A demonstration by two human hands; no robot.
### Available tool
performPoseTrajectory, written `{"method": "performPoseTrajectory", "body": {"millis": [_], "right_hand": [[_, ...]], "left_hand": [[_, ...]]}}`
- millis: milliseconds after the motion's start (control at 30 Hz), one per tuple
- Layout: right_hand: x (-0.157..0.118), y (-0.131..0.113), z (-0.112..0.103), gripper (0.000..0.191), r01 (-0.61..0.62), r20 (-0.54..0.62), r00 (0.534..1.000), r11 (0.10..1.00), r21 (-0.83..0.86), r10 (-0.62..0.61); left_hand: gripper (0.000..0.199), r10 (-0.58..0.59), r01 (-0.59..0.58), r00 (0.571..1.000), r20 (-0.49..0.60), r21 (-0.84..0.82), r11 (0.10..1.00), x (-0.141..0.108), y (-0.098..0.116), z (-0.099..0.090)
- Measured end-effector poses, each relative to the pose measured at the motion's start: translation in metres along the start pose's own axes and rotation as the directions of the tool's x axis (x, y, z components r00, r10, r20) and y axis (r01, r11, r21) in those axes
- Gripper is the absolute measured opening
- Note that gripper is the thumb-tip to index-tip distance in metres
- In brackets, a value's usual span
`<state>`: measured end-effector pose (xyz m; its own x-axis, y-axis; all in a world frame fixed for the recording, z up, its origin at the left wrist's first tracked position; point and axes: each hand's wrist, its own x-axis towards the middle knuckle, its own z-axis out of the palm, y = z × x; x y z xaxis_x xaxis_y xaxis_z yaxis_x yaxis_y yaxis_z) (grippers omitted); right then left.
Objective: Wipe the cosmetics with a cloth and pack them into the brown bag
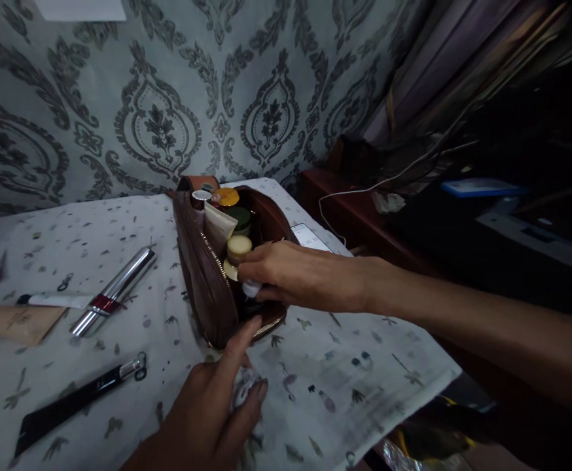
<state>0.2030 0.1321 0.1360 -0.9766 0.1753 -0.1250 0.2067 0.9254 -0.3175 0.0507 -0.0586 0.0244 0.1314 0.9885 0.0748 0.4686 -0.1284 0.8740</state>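
Note:
A brown toiletry bag (195, 281) with a gold zipper stands unzipped on the table. My right hand (290, 275) reaches into it from the right, fingers closed around a small whitish item (251, 288) that is mostly hidden. Beside those fingers is a jar with a pale gold lid (239, 246). Behind it are a cream-coloured tube (218, 222), a dark green jar (239, 219) and a yellow-orange lid (227, 196). My left hand (212, 399) is in front of the bag, its index finger pointing at the zipper end. A crumpled white wad (243, 387) shows between its thumb and fingers.
On the patterned tablecloth (148, 366) at left lie a silver tube with a red band (114, 291), a black tube (80, 399), a beige tube (18, 322) and a thin white tube (60, 300). A lit phone (310, 237) and a white cable (355, 191) are behind the right hand.

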Motion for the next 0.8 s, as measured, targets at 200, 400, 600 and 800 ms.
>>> {"method": "performPoseTrajectory", "body": {"millis": [200,400,600,800], "right_hand": [[0.000,-0.003,0.001,0.007,0.007,-0.036,0.999,1.000,-0.009,-0.007],[-0.003,-0.003,0.001,0.010,-0.002,-0.051,0.999,0.999,-0.039,0.000],[-0.014,-0.007,-0.004,0.013,0.003,-0.172,0.985,0.999,-0.046,-0.011],[-0.035,-0.037,0.015,0.018,0.026,-0.603,0.798,0.999,0.030,-0.002]], "left_hand": [[0.068,0.016,-0.015,1.000,-0.021,0.052,0.999,0.000,0.003,-0.001],[0.068,0.033,-0.030,0.999,-0.032,0.091,0.995,0.002,0.010,-0.004],[0.057,0.071,-0.047,0.992,-0.108,0.210,0.977,-0.019,0.012,-0.028],[0.046,-0.235,0.321,0.822,-0.519,0.081,0.944,-0.047,0.021,-0.073]]}}
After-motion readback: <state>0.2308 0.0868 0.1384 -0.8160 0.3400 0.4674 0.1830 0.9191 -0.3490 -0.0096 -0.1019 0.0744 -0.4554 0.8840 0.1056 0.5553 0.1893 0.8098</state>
